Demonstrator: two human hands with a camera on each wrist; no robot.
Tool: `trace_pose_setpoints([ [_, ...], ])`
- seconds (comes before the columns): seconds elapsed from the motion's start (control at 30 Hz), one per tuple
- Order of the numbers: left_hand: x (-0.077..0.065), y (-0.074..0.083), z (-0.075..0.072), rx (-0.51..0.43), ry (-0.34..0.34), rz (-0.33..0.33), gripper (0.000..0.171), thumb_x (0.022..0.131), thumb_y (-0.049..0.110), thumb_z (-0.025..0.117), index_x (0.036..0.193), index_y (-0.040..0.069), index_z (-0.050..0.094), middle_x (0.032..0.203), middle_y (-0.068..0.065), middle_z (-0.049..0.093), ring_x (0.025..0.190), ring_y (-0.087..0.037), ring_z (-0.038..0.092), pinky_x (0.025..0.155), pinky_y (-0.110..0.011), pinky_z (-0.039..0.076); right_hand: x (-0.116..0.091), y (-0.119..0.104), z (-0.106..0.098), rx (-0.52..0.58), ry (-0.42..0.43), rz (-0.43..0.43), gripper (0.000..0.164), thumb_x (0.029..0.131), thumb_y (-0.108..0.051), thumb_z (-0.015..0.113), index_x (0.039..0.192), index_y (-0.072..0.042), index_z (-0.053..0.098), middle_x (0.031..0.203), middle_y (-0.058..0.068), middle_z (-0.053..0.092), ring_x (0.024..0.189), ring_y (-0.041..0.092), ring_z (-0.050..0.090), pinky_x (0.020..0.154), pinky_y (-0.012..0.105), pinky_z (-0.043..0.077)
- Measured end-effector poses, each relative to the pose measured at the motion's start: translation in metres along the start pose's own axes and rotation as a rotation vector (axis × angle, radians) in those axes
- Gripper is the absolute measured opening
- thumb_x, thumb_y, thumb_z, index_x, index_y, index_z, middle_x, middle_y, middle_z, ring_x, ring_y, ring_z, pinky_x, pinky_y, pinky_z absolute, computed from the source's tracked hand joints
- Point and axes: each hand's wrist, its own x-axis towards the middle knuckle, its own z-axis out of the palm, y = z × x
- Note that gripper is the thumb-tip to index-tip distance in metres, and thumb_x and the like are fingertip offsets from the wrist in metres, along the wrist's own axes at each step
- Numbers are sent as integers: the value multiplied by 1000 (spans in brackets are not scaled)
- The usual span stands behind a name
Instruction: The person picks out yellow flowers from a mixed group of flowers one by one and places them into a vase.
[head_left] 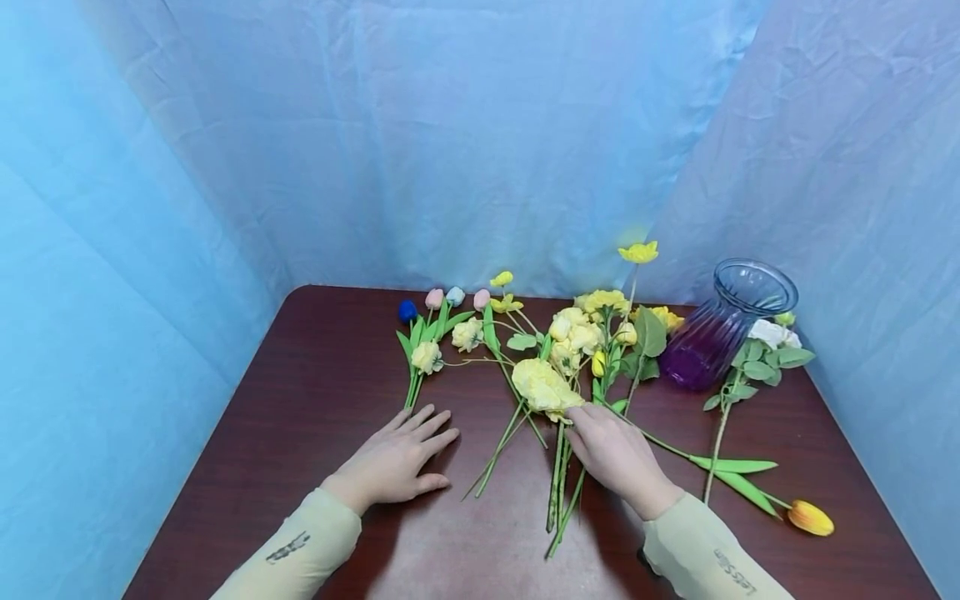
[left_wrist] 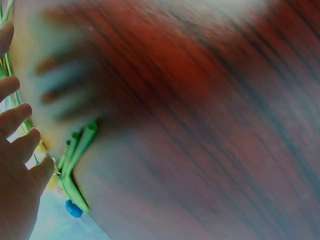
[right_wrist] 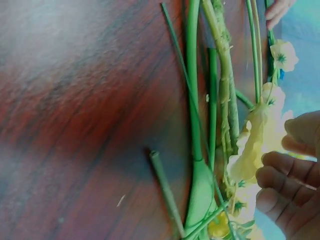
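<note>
My left hand point(head_left: 400, 460) has its fingers spread just above the table, near the stem ends of a small bunch of tulips point(head_left: 407, 312) with blue and pink heads. In the left wrist view its fingers point(left_wrist: 15, 120) are apart and hold nothing; green stems point(left_wrist: 80, 150) lie beyond them. My right hand point(head_left: 611, 450) is at the edge of a large ruffled pale-yellow flower point(head_left: 542, 386). Its fingertips point(right_wrist: 270, 175) are loosely bent beside the petals point(right_wrist: 247, 145), thumb and fingers apart. Green stems point(head_left: 557, 479) run toward me beneath that flower.
A ribbed glass vase point(head_left: 701, 342), purple toward its base, leans at the back right. Beside it lie a white leafy flower point(head_left: 772, 333) and an orange-yellow tulip point(head_left: 810, 517). More yellow flowers point(head_left: 603, 300) crowd the back of the brown table point(head_left: 285, 417). Blue cloth point(head_left: 450, 150) hangs around it.
</note>
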Motion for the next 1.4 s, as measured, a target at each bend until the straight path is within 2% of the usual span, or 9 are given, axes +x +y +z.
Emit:
trace_pose_setpoints([
  [0.2, 3, 7, 1, -30, -60, 3, 73, 89, 64, 52, 147, 22, 40, 156, -8, 28, 141, -36, 20, 111, -55, 25, 4, -6, 4, 1, -6, -34, 18, 84, -14, 73, 97, -13, 60, 85, 0, 60, 73, 22, 60, 52, 41, 49],
  [0.43, 3, 13, 4, -25, -56, 20, 67, 93, 63, 46, 145, 21, 43, 154, -8, 33, 139, -36, 25, 110, -54, 28, 0, -3, 10, -22, -41, -15, 16, 85, -16, 72, 97, -14, 61, 87, -1, 62, 77, 21, 61, 51, 40, 50],
  [0.6, 0, 14, 5, -28, -82, 36, 76, 88, 68, 49, 147, 22, 40, 157, -9, 25, 141, -37, 19, 111, -56, 25, -4, -3, 11, -40, -106, 35, 15, 85, -20, 72, 91, -17, 58, 82, -5, 59, 70, 18, 58, 46, 36, 44],
  [0.83, -3, 12, 8, -24, -95, 48, 81, 85, 70, 53, 150, 24, 34, 159, -7, 20, 142, -37, 16, 112, -56, 23, -9, -7, 13, -36, -148, 153, 32, 82, -31, 76, 77, -18, 48, 66, -9, 44, 53, 16, 46, 39, 32, 33],
  [1.07, -4, 10, 11, -51, -85, 62, 82, 84, 64, 59, 150, 23, 33, 159, -8, 19, 142, -38, 15, 112, -56, 22, -12, -9, 18, -3, -187, 219, 37, 85, -37, 74, 73, -17, 46, 58, -9, 38, 45, 12, 36, 38, 31, 31],
  [1.3, -4, 9, 11, -61, -88, 63, 82, 84, 63, 59, 151, 23, 33, 159, -7, 18, 142, -37, 14, 112, -56, 22, -14, -8, 23, -5, -204, 252, 41, 84, -38, 73, 70, -19, 40, 54, -8, 36, 41, 13, 34, 36, 32, 28],
  [1.4, -4, 9, 11, -56, -86, 62, 82, 84, 64, 59, 151, 24, 32, 159, -7, 19, 142, -37, 14, 112, -56, 22, -12, -8, 25, -3, -231, 293, 43, 85, -43, 72, 69, -19, 40, 53, -6, 36, 41, 14, 34, 36, 33, 28],
])
